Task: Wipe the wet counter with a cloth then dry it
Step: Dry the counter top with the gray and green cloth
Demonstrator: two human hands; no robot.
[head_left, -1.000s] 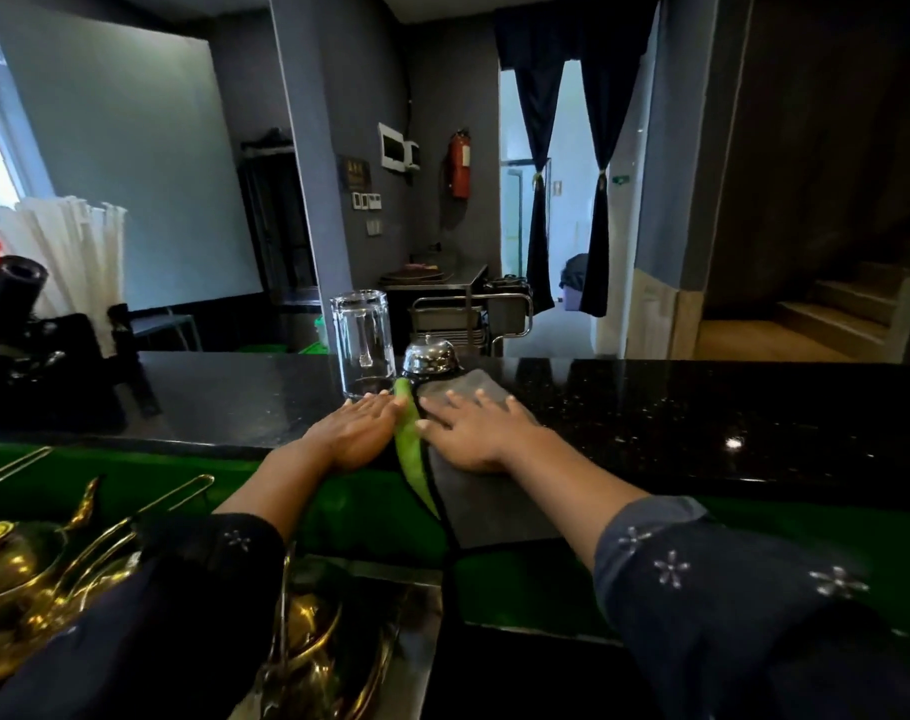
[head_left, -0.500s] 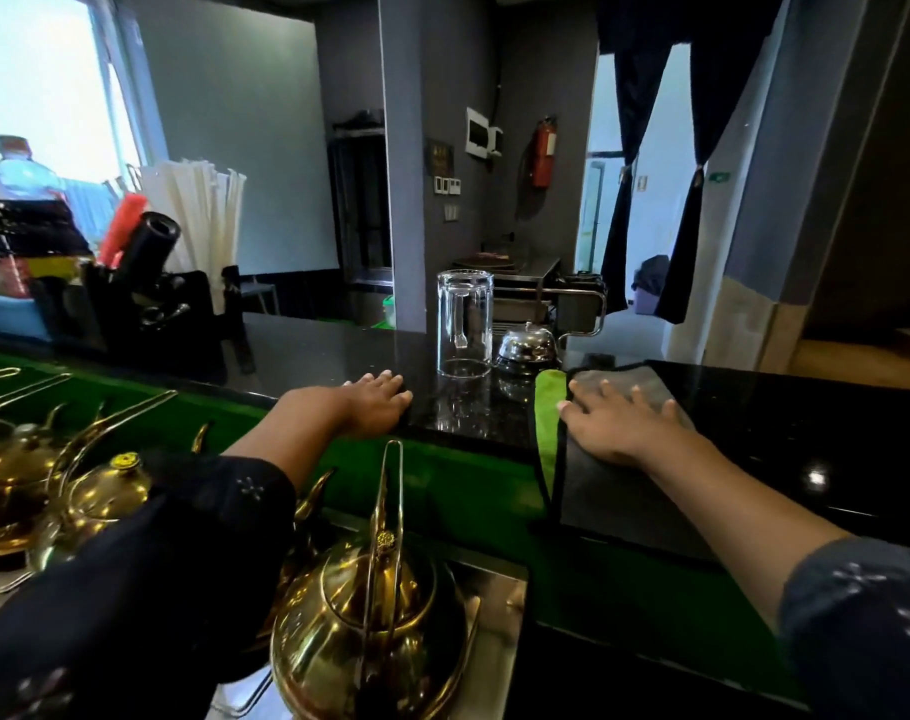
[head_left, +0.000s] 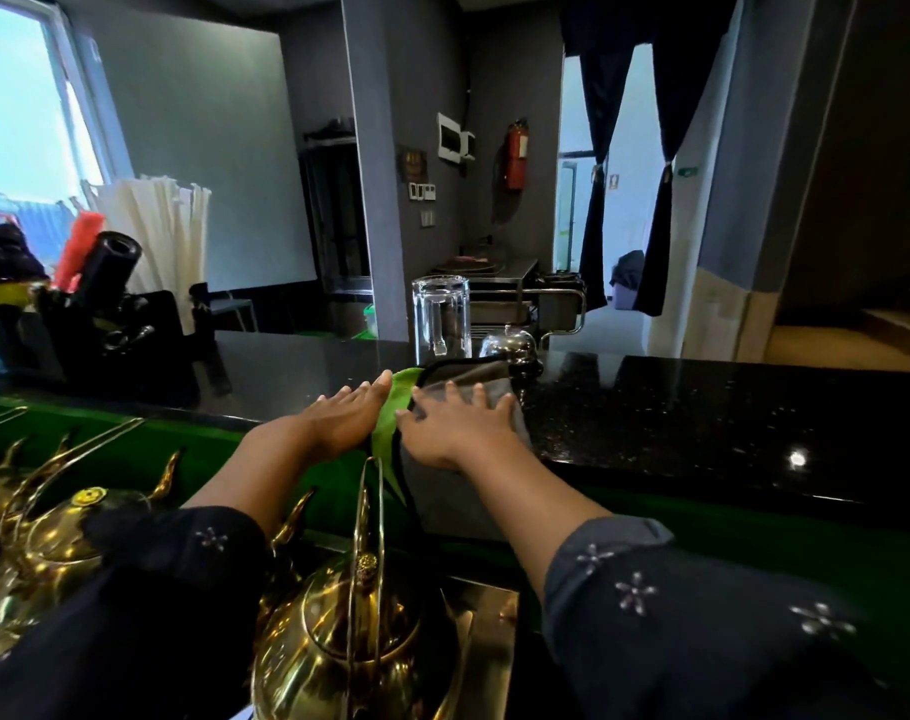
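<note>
A grey cloth with a green edge lies on the glossy black counter and hangs over its near edge. My right hand presses flat on the cloth, fingers spread. My left hand rests flat on the counter just left of the cloth, its fingertips touching the green edge. Both hands are side by side near the counter's front.
An upturned clear glass and a small metal bell stand just behind the cloth. A black holder with straws and tools sits at the far left. Brass teapots fill the lower shelf below the green ledge.
My right hand has slid the cloth leftwards along the counter until it meets my left hand. The cloth's far corner has folded up by the bell.
</note>
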